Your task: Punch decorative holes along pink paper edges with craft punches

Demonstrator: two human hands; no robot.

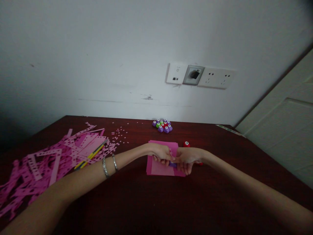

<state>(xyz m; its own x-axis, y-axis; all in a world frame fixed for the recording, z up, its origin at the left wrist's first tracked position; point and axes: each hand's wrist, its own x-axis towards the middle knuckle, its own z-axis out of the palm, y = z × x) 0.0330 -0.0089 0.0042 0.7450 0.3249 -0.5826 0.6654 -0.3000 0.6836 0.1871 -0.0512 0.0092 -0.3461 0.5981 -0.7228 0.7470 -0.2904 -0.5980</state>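
Observation:
My left hand [160, 153] is closed with its fingers curled, beside a pink paper strip [171, 151] that it seems to grip. Thumb bent inward, my right hand [187, 158] is closed around a small purple craft punch [173, 164], mostly hidden by the fingers. The two hands meet over a stack of pink paper sheets [161, 168] on the dark red table. Just beyond my right hand stands a red craft punch [186, 144]. Another red piece peeks out under the right wrist, mostly covered.
Several purple, green and red punches [162, 125] cluster near the wall. Left of my arm lies a heap of punched pink strips [44, 163], with yellow pencils [94, 152] on it and small paper cutouts [118, 133] scattered around. Wall sockets [216, 78] are above the table [156, 205].

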